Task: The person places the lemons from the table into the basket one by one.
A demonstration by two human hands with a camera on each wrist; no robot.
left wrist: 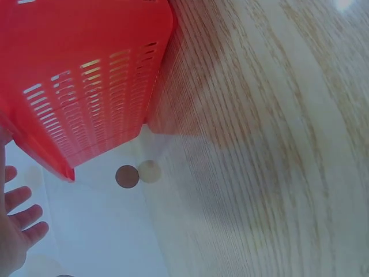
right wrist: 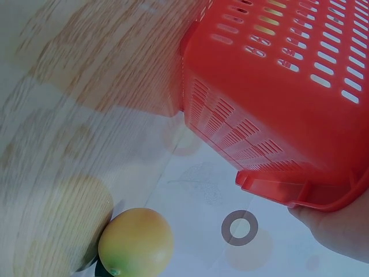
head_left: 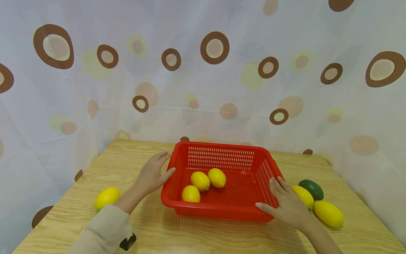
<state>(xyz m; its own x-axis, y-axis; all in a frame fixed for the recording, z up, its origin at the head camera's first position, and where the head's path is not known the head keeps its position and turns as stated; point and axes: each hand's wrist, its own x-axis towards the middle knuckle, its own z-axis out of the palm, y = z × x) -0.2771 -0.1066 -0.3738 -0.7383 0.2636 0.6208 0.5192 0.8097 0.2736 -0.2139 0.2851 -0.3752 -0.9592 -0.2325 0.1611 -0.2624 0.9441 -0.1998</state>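
Note:
A red plastic basket (head_left: 222,210) with slotted walls stands on the table, three yellow lemons (head_left: 200,181) grouped in its left half. At its left end is my left hand (head_left: 153,174), fingers extended along the outside and thumb at the rim. The left wrist view shows that hand's spread fingers (left wrist: 20,199) beside the basket's edge. My right hand (head_left: 287,204) rests on the right rim near the front corner, fingers fairly straight and thumb over the front edge. In the right wrist view, part of this hand (right wrist: 340,231) touches the rim; its fingertips are hidden there.
One lemon (head_left: 107,198) lies left of the basket, near my left forearm. Right of my right hand are two more lemons (head_left: 328,213) and a dark green fruit (head_left: 311,189). A small black object (head_left: 128,242) shows by the left sleeve. A patterned curtain (head_left: 203,88) hangs behind the table.

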